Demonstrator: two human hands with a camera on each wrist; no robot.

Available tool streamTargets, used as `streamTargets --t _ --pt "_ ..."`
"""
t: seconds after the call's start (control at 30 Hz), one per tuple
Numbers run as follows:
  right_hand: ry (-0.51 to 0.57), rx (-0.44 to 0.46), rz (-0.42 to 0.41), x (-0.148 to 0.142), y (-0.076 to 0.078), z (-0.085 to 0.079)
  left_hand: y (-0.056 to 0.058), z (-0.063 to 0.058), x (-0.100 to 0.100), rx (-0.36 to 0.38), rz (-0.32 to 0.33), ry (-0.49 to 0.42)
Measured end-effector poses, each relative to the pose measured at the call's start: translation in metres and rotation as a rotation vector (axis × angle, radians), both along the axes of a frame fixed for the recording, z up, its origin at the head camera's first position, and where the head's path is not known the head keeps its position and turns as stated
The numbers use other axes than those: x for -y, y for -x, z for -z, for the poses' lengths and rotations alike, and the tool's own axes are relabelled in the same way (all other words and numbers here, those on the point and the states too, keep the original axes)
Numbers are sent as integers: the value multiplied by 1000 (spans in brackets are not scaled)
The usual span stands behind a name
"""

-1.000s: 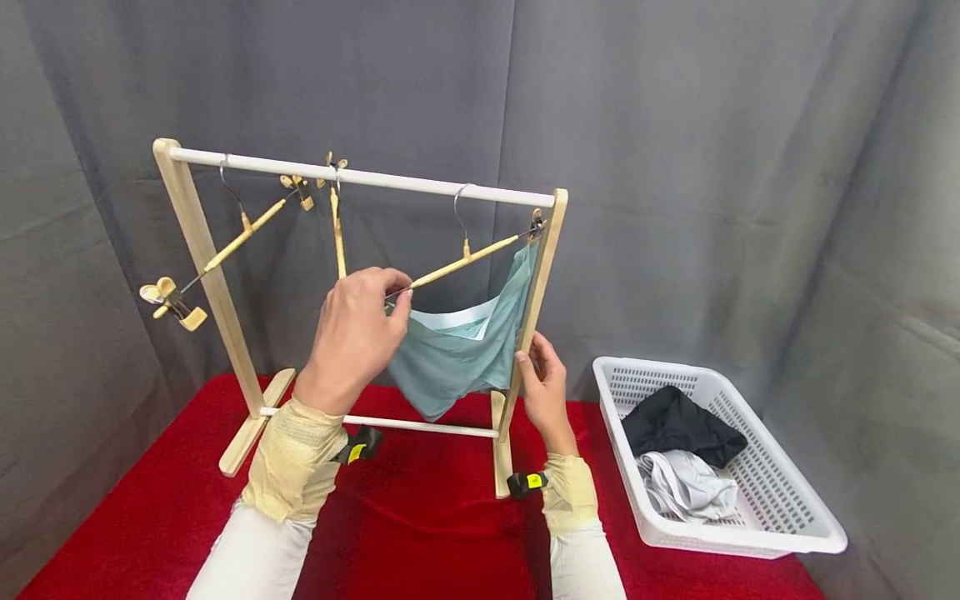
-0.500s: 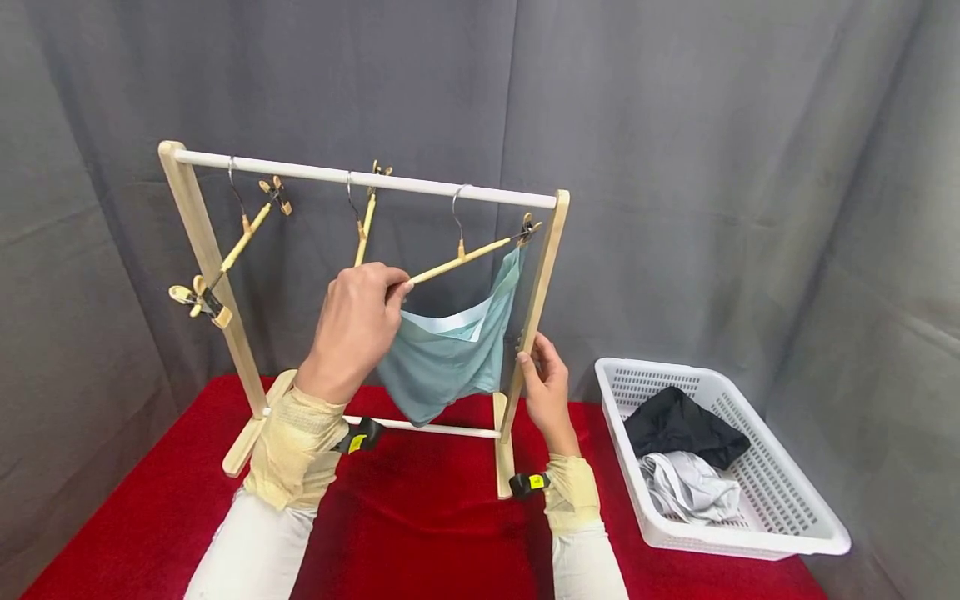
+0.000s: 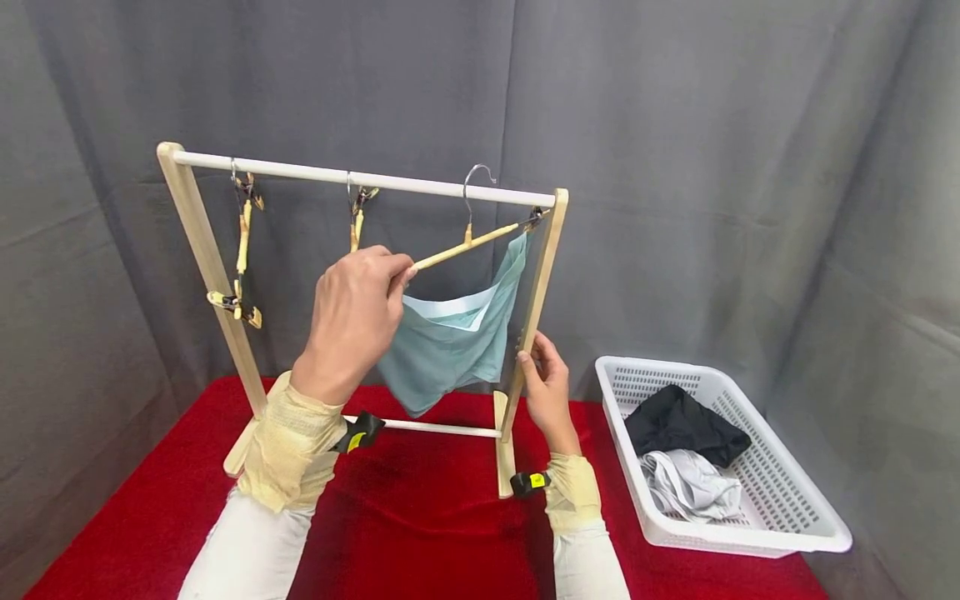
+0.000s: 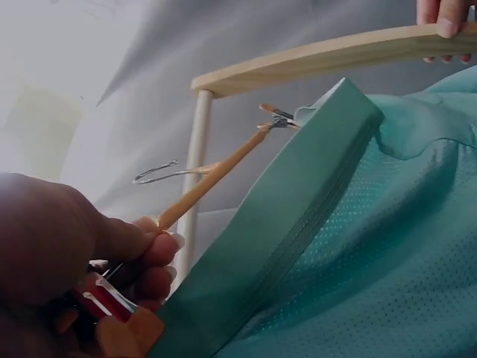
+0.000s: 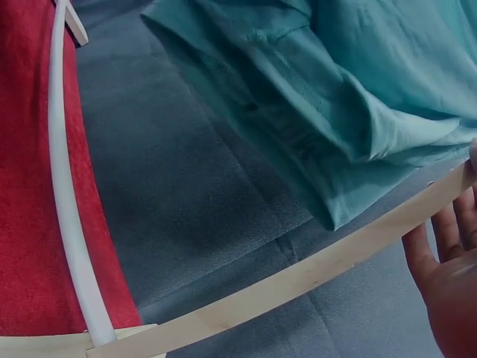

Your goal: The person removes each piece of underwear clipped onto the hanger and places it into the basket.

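My left hand [image 3: 360,312] pinches the near end of a wooden clip hanger [image 3: 453,252]. Light teal underpants [image 3: 453,354] with a pale inner waistband hang from it; the far clip [image 4: 279,119] bites one corner of the waistband, while my fingers partly hide the near clip. The hanger's metal hook [image 3: 480,171] rises above the white top rail [image 3: 315,173], its open tip showing. My right hand [image 3: 547,392] grips the right post [image 3: 534,312] of the wooden rack, thumb in front and fingers behind, also seen in the right wrist view.
Two bare clip hangers [image 3: 243,237] [image 3: 357,229] hang on the rail's left and middle. A white perforated basket [image 3: 810,500] on the right holds a black garment [image 3: 682,425] and a light grey one [image 3: 690,486]. Red cloth [image 3: 442,533] covers the table; grey curtain [image 3: 675,167] stands behind.
The held hanger has risen, its hook going from resting over the rail to standing above it. The two bare hangers have swung round. The right hand keeps its place on the post.
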State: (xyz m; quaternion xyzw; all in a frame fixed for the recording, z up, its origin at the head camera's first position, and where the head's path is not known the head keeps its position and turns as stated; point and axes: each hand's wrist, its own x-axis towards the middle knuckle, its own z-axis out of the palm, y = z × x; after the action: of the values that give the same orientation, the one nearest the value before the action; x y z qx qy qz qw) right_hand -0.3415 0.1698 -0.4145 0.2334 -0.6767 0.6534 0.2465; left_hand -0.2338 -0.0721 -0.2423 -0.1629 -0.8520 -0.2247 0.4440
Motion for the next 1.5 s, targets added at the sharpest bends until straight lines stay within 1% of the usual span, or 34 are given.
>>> streamTargets --t 0.2,0.33,0.43,0.57,0.77,0.87,0.97,1.13,1.2,1.23,1.37,1.43,1.47,1.5 --pt "-11 5 3 2 -1 0 -16 0 0 -43 -17 46" --pt "-8 9 4 2 -2 -1 -29 1 2 -57 -31 45" --pt "-5 9 2 2 -1 -1 -35 2 5 -72 -40 39" --pt "-6 5 0 2 0 -1 -39 0 7 -97 -39 36" --pt "-4 -9 -14 3 2 -2 -43 -9 12 -148 -22 10" --pt "-2 -14 -15 2 2 -2 -45 -13 15 -161 -18 6" --pt "-3 -20 -13 2 1 -1 -47 -15 17 -154 -11 10" --pt "-4 -15 -17 3 1 0 -49 -21 24 -111 9 -11" --pt "-4 -13 -11 2 8 7 -51 -24 27 -92 18 -16" --pt "-5 -11 -10 2 8 7 -51 -25 28 -84 24 -15" --pt "-1 -12 -1 0 22 19 -54 -27 30 -40 44 -2" --pt "4 -6 0 0 22 18 -55 -27 30 -24 48 7" --pt "6 -8 -1 -1 25 20 -55 -27 30 -21 48 9" --pt "4 -10 1 0 22 17 -56 -26 30 -23 46 13"
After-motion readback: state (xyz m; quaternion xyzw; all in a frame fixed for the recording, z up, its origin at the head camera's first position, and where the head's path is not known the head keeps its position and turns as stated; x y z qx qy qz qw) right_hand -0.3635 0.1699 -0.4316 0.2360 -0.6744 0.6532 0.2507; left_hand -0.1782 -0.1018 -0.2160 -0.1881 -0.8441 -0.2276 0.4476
